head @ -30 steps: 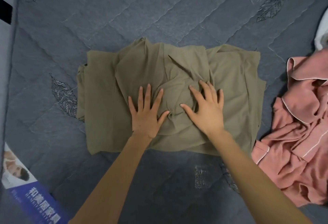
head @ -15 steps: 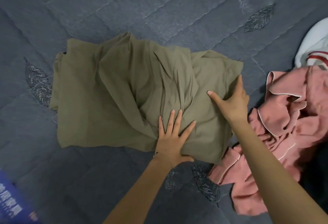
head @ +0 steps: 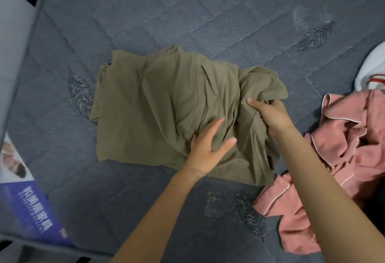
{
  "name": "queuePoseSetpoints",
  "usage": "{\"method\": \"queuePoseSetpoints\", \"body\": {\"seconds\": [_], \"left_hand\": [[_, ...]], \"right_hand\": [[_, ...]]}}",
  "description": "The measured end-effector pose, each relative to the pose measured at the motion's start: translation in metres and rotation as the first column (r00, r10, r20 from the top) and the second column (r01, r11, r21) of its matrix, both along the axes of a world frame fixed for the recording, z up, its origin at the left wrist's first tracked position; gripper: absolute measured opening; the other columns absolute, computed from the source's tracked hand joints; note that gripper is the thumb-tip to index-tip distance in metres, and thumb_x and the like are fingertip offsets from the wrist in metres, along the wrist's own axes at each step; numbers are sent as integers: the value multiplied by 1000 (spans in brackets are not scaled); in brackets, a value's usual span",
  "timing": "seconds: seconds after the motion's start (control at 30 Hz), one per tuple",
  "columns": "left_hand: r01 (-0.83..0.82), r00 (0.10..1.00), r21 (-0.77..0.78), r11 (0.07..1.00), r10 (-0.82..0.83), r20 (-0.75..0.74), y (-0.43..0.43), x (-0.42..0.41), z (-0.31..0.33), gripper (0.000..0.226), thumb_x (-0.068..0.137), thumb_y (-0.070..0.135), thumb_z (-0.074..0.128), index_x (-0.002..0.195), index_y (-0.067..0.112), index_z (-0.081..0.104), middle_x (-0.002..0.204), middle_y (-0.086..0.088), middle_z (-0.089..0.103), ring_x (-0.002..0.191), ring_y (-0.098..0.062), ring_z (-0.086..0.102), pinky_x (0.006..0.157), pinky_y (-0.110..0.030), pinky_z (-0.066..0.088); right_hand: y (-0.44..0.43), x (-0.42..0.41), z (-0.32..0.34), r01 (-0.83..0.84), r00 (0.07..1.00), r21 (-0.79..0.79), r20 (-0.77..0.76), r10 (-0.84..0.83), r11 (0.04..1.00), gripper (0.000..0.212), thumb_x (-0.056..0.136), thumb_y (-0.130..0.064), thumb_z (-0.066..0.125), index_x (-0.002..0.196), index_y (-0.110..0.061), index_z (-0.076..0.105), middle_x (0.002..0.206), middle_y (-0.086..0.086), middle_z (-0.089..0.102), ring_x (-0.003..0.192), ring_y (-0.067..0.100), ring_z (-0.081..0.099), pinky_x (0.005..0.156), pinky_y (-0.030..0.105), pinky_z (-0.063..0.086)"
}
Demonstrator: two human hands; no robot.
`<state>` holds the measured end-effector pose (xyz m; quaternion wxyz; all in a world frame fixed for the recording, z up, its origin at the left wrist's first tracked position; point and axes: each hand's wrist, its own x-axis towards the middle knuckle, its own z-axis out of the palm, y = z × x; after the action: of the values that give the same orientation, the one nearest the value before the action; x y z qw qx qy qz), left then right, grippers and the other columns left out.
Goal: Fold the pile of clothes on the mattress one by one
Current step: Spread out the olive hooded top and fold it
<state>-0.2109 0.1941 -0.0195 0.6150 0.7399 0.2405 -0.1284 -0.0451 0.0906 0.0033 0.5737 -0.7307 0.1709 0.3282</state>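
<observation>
Now | right hand point(head: 271, 117) grip: pinching right edge of olive garment point(head: 156, 106) | left hand point(head: 208, 148): spread flat, pressing garment's middle

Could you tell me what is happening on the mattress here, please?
A person is folding an olive garment spread on the grey mattress. The left hand rests flat on it while the right hand grips its bunched right edge. A pink garment and a white garment lie unfolded to the right.
</observation>
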Motion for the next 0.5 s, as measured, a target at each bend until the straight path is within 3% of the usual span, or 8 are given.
{"method": "queuePoseSetpoints", "body": {"seconds": [0.1,0.17,0.23,0.33,0.43,0.5], "left_hand": [[-147,989,-241,959,145,-27,16,2,21,85,69,71,61,142,54,22,147,34,22,137,12,18,120,-36,17],[-144,989,-369,918,139,-39,26,1,32,106,64,63,71,150,43,12,154,23,20,138,10,20,116,-27,22],[-130,991,-408,904,134,-21,36,-2,39,112,66,52,77,152,37,7,154,18,25,137,7,27,112,-21,29],[-272,956,-346,898,293,8,57,-11,45,94,79,18,77,150,23,15,149,7,37,131,5,39,103,-11,36],[-375,914,-260,890,401,57,97,-29,49,76,87,0,65,149,13,22,145,0,41,131,-5,42,109,-19,34],[-421,895,-224,879,443,57,130,-43,50,67,88,-1,62,145,11,29,137,3,46,121,0,48,101,-12,40]], "right_hand": [[32,-14,14,-85,993,17,79,83,996,21,90,-2,62,111,-6,61,106,7,68,92,17,67,84,31,55],[59,-25,23,-145,983,27,116,141,989,20,92,1,58,111,-4,59,112,12,67,97,21,66,89,35,54],[87,-36,30,-208,970,32,135,202,978,16,92,1,57,106,-5,60,114,16,66,103,26,65,94,39,52],[127,-55,41,-293,945,57,166,280,954,16,91,-2,59,91,-18,58,105,8,68,102,22,64,95,40,51],[167,-70,50,-364,917,88,208,341,927,15,91,-4,60,103,-13,57,111,9,66,107,24,62,99,42,48],[193,-76,53,-405,895,100,249,371,909,19,92,-4,59,109,-13,55,108,4,65,106,19,61,102,41,46]]}}
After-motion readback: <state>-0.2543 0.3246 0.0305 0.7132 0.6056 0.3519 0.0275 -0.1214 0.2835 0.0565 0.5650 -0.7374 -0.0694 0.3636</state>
